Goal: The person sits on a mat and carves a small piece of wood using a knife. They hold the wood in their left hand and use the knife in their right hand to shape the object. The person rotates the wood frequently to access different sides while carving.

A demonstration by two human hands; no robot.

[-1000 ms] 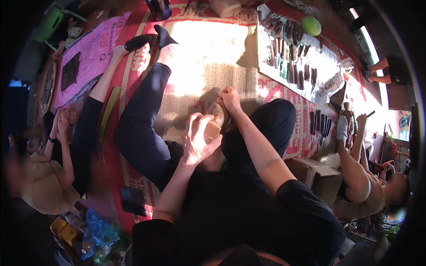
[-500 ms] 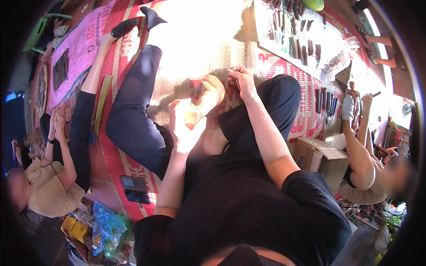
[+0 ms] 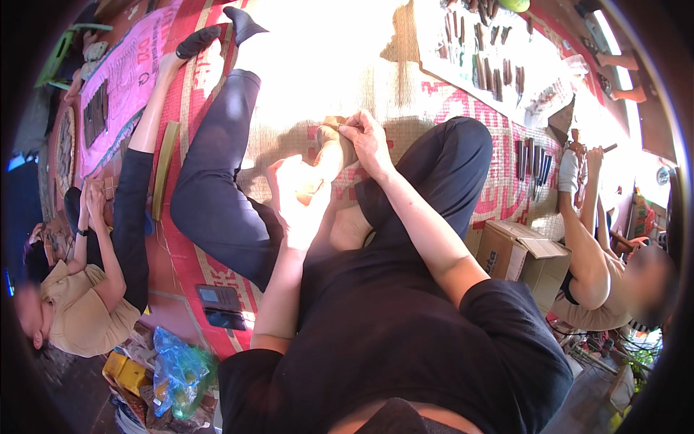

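My left hand point(image 3: 298, 199) is closed around the near end of a tan, curved piece point(image 3: 330, 157) that looks like carved wood. The piece points away from me, above my folded bare foot point(image 3: 352, 226). At its far end, my right hand point(image 3: 369, 145) has thumb and forefinger pinched together against the surface. Whatever small thing those fingers grip is too small to make out. Glare washes out part of the left hand and the mat beyond it.
I sit on a red and straw-coloured woven mat point(image 3: 499, 184). Rows of dark pieces lie on a white sheet point(image 3: 452, 69) at far right. A cardboard box point(image 3: 506, 249) stands by my right knee; a dark phone point(image 3: 224, 318) lies left. People sit on both sides.
My right hand has moved left and onto the far end of the tan piece. That end has swung slightly left, and my left hand has shifted a little left too.
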